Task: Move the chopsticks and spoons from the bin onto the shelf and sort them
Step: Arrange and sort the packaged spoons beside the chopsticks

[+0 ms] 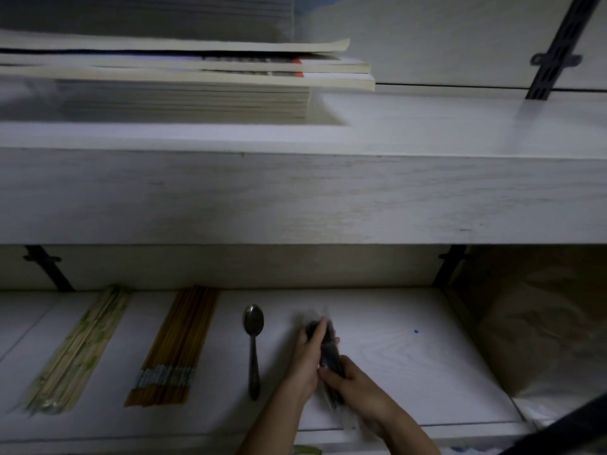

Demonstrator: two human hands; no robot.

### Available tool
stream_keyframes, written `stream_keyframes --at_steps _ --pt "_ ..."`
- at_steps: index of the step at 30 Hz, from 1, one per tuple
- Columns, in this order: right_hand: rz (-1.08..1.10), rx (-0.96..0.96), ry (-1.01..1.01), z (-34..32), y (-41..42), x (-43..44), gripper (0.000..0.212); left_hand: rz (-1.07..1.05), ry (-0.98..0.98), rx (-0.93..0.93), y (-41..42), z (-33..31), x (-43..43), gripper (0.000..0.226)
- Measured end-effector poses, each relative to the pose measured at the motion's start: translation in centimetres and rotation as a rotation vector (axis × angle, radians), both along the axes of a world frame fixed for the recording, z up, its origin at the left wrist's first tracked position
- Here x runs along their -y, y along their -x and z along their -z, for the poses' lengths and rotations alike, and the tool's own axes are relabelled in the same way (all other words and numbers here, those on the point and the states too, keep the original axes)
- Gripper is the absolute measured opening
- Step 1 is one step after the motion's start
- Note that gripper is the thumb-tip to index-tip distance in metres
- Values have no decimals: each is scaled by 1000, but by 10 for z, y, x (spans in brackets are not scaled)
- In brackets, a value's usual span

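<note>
On the lower white shelf (410, 356) lie a row of pale green-patterned chopsticks (78, 349) at the left and a row of orange-brown chopsticks (174, 349) beside them. A single metal spoon (253, 346) rests to their right, bowl pointing away. Right of the spoon, both hands hold a dark bundle in clear plastic wrap (328, 349), probably spoons, upright on the shelf. My left hand (305, 362) grips its left side and my right hand (354, 385) grips its lower end. The bin is not in view.
An upper shelf board (295, 192) overhangs the lower one and carries a stack of books (184, 80). Black wall brackets (555, 50) run up the back panel. A brown paper or plastic sheet (542, 323) fills the right side beyond the shelf's end.
</note>
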State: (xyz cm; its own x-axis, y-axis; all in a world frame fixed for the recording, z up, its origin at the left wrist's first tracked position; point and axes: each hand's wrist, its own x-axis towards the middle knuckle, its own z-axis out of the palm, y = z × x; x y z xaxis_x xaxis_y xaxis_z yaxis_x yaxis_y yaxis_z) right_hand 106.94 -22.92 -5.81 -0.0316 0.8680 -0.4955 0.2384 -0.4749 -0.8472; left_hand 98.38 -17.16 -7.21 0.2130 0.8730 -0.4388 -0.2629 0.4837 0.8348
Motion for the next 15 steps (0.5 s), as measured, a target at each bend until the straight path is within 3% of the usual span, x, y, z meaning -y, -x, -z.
stream_keyframes --at_steps 3,8,12,15 --pt "118 0 20 11 -10 -7 32 41 4 -84 -4 12 1 54" --pt "172 84 -8 21 -11 -19 29 -13 8 -69 -15 29 22 42" --pt "141 231 -18 26 -8 -26 23 -105 49 -1 -24 34 23 40" --pt "130 435 -44 33 -6 -30 34 -125 117 54 -25 31 21 43"
